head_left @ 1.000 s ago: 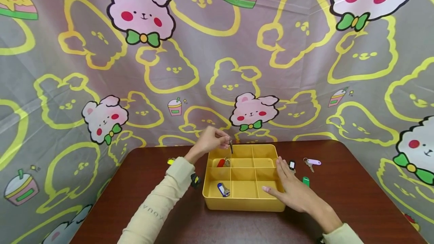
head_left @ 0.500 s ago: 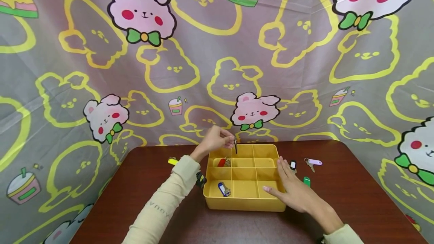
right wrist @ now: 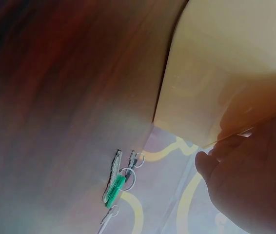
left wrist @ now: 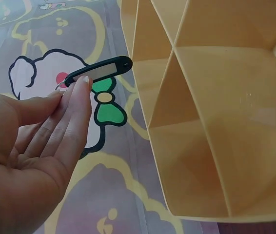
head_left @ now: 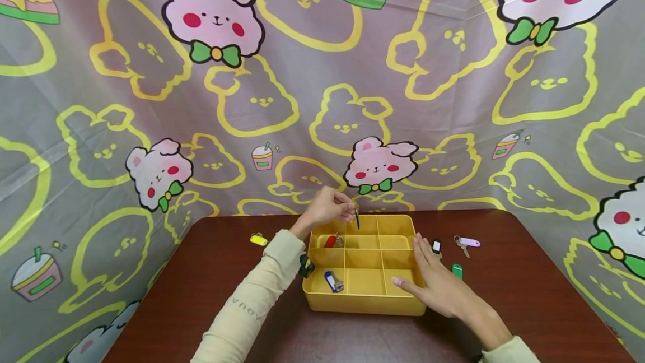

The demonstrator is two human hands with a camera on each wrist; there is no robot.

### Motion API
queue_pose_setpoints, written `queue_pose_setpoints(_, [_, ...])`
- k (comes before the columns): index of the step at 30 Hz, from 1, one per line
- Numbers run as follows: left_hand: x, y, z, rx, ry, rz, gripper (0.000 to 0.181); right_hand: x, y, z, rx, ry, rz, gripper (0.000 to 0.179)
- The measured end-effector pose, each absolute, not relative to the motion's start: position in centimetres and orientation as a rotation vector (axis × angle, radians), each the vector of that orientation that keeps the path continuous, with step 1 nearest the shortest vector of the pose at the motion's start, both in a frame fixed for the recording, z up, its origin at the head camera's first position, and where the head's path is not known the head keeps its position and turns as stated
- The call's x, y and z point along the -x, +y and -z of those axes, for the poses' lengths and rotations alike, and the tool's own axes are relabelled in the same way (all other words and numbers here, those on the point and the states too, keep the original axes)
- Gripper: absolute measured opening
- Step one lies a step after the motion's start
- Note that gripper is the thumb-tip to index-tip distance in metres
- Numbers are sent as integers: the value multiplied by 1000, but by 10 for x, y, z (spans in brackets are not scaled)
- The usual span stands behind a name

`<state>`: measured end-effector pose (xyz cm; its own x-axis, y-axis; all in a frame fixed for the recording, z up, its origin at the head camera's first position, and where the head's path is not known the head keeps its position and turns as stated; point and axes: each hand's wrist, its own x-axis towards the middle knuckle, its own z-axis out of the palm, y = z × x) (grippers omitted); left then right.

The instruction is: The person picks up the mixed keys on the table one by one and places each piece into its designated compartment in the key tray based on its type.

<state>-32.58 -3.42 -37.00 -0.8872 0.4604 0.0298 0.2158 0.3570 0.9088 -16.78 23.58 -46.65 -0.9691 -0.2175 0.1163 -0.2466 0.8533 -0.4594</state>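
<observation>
Near the counter's (head_left: pixel 544 296) far edge, the left hand (head_left: pixel 325 208) has its grip pinched on the black key tag (left wrist: pixel 104 70) above the yellow divided tray (head_left: pixel 365 304), best lowered clear of the partitions (head_left: pixel 364 258) while the straight-fingered right hand (head_left: pixel 438 284) braces the tray's side.

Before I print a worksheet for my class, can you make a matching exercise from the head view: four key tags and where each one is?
1. red tag
2. blue tag
3. yellow tag
4. green tag

A. on the table, right of the box
B. near-left compartment of the box
C. on the table, left of the box
D. far-left compartment of the box

Pairs: 1-D, 2-B, 3-C, 4-A
</observation>
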Motion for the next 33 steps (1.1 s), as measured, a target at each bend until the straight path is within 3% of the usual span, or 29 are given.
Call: queue_pose_setpoints(33, [339,-16,379,-546,2368,-1379,19,169,236,468,-371,-2961,-765,112])
